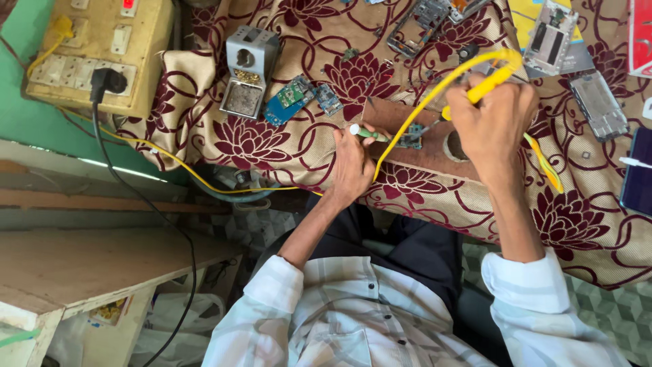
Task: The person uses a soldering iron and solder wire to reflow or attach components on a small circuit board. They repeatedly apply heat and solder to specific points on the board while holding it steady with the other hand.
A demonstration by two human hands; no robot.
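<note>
The right hand was closed around a yellow-handled soldering iron, its metal tip angled down at a small green circuit board that lay on a bare brown wooden block set on the maroon floral cloth. The left hand pinched a slim green-and-white tool just beside the board — fingers curled shut on it. A glossy yellow cord trailed off the iron across the soft, patterned fabric.

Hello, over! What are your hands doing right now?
Right hand grips yellow soldering iron. Left hand holds green tool at small circuit board. Yellow cord crosses between.
</note>
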